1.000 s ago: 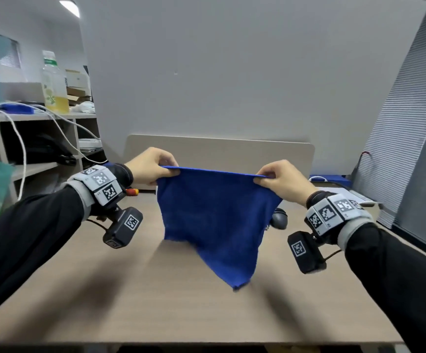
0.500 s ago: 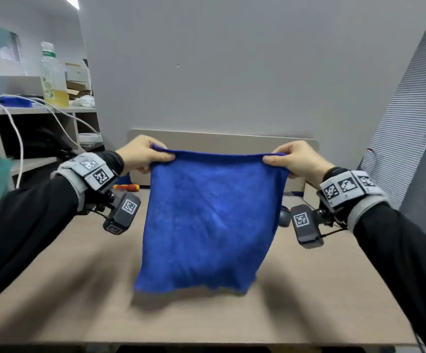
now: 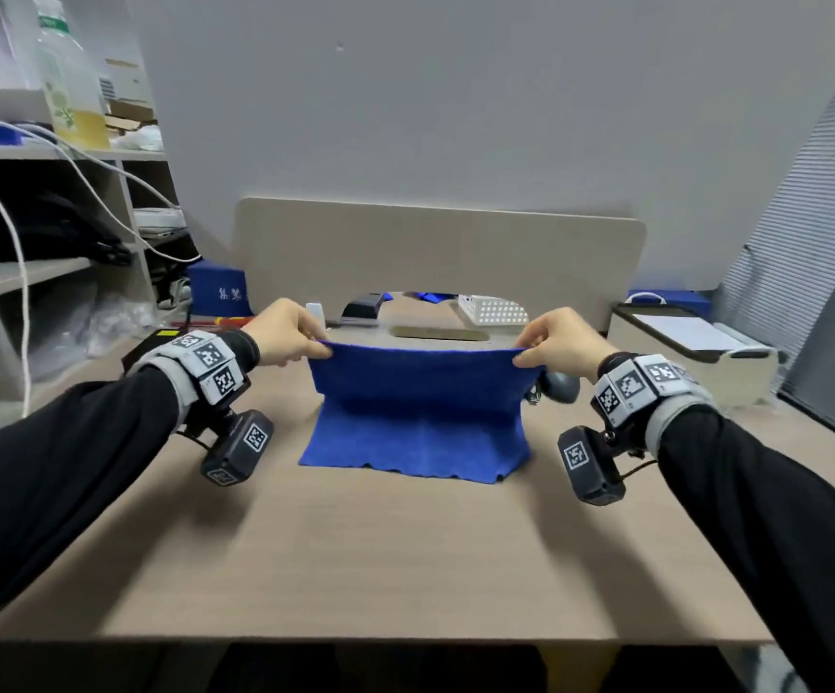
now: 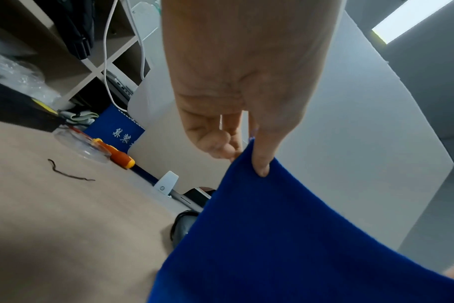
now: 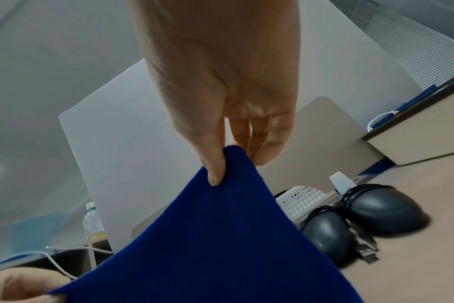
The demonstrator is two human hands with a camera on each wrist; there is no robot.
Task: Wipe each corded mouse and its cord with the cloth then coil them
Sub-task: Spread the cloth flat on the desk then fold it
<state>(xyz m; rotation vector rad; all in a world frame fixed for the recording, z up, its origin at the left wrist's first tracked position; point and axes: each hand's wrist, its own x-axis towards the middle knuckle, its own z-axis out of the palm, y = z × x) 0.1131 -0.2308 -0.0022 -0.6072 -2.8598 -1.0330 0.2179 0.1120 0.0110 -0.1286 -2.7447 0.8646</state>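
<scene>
A blue cloth (image 3: 418, 417) is stretched between my two hands, its lower half lying flat on the desk (image 3: 355, 552). My left hand (image 3: 300, 345) pinches the cloth's top left corner (image 4: 257, 164). My right hand (image 3: 538, 350) pinches the top right corner (image 5: 220, 164). Two grey corded mice lie behind the cloth on the right: the nearer mouse (image 5: 327, 233) and the farther mouse (image 5: 384, 209), each with its black cord bundled on it. Only one grey mouse (image 3: 561, 386) peeks out past the cloth in the head view.
A white perforated basket (image 3: 493, 310), a flat gold-coloured bar (image 3: 438, 334) and a black device (image 3: 363, 307) sit at the desk's back by the divider (image 3: 435, 252). An orange screwdriver (image 4: 114, 152) and a loose dark tie (image 4: 67, 172) lie at left. Shelves (image 3: 55, 207) stand left.
Both hands have lowered and moved forward with the cloth. It hung free above the desk before; now its lower part lies spread on the desk.
</scene>
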